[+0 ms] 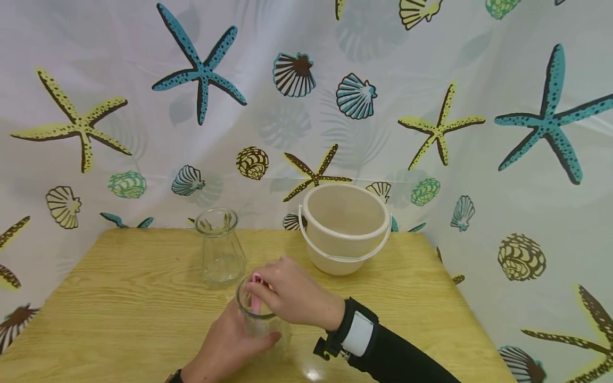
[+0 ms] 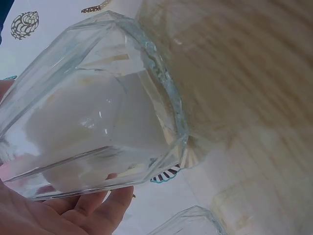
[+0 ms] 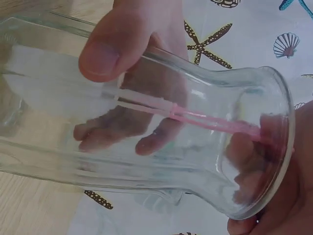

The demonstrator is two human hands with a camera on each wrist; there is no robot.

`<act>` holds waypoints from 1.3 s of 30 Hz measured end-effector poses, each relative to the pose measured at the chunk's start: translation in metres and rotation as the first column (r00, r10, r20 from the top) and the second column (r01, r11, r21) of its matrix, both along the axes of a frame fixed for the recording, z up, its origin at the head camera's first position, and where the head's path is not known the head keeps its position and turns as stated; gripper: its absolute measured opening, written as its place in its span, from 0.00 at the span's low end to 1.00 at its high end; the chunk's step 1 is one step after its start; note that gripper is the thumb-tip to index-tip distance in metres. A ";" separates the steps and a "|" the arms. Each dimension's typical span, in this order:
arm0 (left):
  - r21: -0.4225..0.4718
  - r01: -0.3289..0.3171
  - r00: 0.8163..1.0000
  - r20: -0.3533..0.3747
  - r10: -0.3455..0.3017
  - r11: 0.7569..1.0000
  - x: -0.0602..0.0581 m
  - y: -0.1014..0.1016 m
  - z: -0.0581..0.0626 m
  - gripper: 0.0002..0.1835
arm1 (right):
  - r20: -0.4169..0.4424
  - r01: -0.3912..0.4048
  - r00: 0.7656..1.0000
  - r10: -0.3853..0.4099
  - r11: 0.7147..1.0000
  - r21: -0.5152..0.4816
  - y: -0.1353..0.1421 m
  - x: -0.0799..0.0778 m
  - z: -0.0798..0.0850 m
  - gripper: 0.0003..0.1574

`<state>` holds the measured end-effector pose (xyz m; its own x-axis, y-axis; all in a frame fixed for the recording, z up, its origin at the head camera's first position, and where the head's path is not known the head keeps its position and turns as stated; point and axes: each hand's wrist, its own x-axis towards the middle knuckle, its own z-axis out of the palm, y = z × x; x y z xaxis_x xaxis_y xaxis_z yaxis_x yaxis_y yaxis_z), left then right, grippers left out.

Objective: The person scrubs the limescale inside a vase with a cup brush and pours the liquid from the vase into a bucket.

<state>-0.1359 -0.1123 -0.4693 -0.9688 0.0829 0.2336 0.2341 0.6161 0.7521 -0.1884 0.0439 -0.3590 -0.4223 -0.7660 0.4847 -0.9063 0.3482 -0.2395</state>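
Observation:
My left hand [image 1: 230, 340] grips a clear faceted glass vase [image 1: 278, 332] around its body, the thumb across the near side. Pinched in my right hand [image 1: 301, 300] at the vase's mouth is the pink handle of a bottle brush [image 1: 256, 302]. The handle runs down inside the neck in the right wrist view, and a white, soft-looking brush head [image 3: 46, 73] shows through the glass lower down. In the left wrist view the pale head fills much of the vase's interior near its base. Some right fingers are hidden behind the rim.
A second, similar glass vase [image 1: 221, 260] stands behind the held one, slightly left. Farther back on the right sits a cream bucket [image 1: 347, 255] with its handle down in front. The wooden table [image 1: 119, 298] backs onto a seashell-patterned curtain [image 1: 297, 127].

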 end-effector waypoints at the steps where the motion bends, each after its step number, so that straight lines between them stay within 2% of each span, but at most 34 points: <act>1: 0.000 0.002 1.000 0.003 -0.002 1.000 0.000 0.000 0.000 0.53 | -0.009 0.010 1.000 -0.010 1.000 -0.001 0.000 0.000 -0.001 0.15; 12: 0.005 -0.001 1.000 0.012 0.001 1.000 0.000 0.002 0.001 0.50 | -0.089 0.078 0.993 -0.080 0.997 -0.028 0.002 -0.003 -0.003 0.12; 20: 0.003 0.019 1.000 -0.011 -0.019 1.000 -0.001 0.002 0.000 0.48 | -0.179 0.109 0.979 -0.095 0.991 0.072 0.007 -0.001 0.001 0.16; 24: 0.018 0.028 0.999 -0.015 -0.028 0.999 0.000 0.001 0.000 0.46 | -0.146 0.071 0.988 -0.056 0.992 0.101 0.008 0.003 0.004 0.19; 31: 0.055 0.038 0.999 0.037 -0.040 0.998 0.000 0.000 0.002 0.43 | -0.043 -0.009 0.999 0.015 0.993 0.122 0.005 0.010 0.008 0.23; 35: 0.061 0.069 0.997 0.013 -0.070 0.996 -0.001 0.000 0.002 0.41 | 0.020 -0.055 0.998 0.053 0.995 0.088 0.004 0.011 0.008 0.21; 39: 0.042 0.079 0.997 -0.013 -0.079 0.996 -0.001 0.000 0.002 0.44 | 0.055 -0.060 0.997 0.058 0.998 0.028 0.004 0.012 0.007 0.20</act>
<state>-0.1366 -0.1119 -0.4676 -0.9569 0.1491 0.2491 0.2892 0.5631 0.7741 -0.1768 0.0475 -0.3522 -0.4009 -0.8040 0.4391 -0.9116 0.3023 -0.2787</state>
